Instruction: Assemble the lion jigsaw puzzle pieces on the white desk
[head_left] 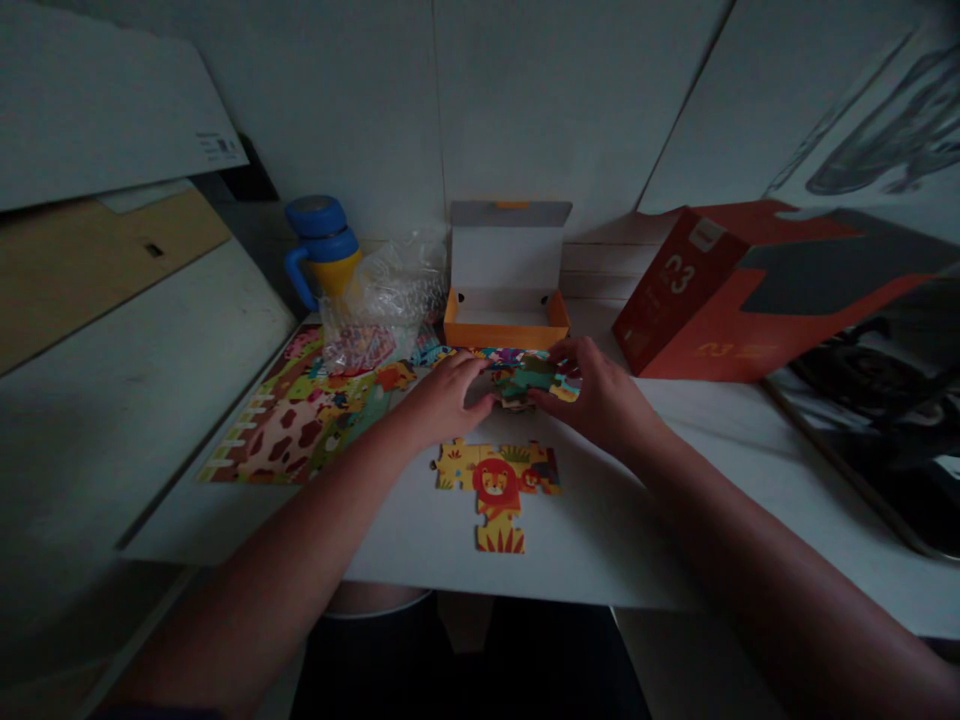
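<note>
Joined lion puzzle pieces [496,482] lie flat on the white table, a red-maned lion at their middle. Behind them sits a small pile of loose puzzle pieces [517,385], mostly green on top. My left hand [454,400] is at the pile's left side, thumb and fingers apart in a C shape. On the other side, my right hand [596,395] grips a puzzle piece [566,388] with yellow and blue on it, between thumb and fingers. My fingers partly hide the pile, so I cannot tell how many pieces it has.
An assembled farm puzzle [289,430] with a cow lies at the left, crumpled clear plastic [394,290] on its back edge. Behind stand a blue and yellow flask [322,250], an open orange box [506,332] and, at right, a large red-orange box [697,310].
</note>
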